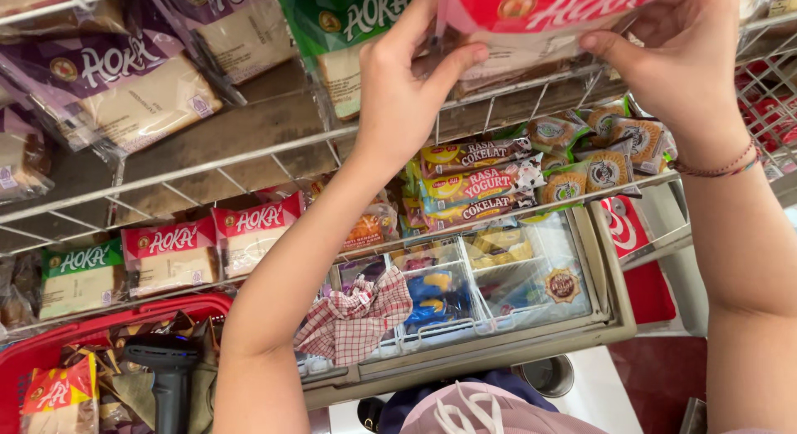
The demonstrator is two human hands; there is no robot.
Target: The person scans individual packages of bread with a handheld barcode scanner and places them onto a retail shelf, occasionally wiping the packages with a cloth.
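Both hands are raised to the top wire shelf (249,156). My left hand (407,85) and my right hand (681,60) pinch the two lower sides of a red-topped clear bread packet (540,19) at the upper edge of the view. The packet sits above the shelf wire, between a green-topped bread packet (349,35) and the shelf's right end. A thin beaded bracelet (718,166) circles my right wrist.
Purple-topped bread packets (124,77) lie at upper left. Red and green packets (166,255) fill the lower shelf, small snack packets (581,164) the middle. Below stand a glass-lidded freezer chest (498,293) with a checked cloth (357,318), and a red basket (50,351) holding a black scanner (166,376).
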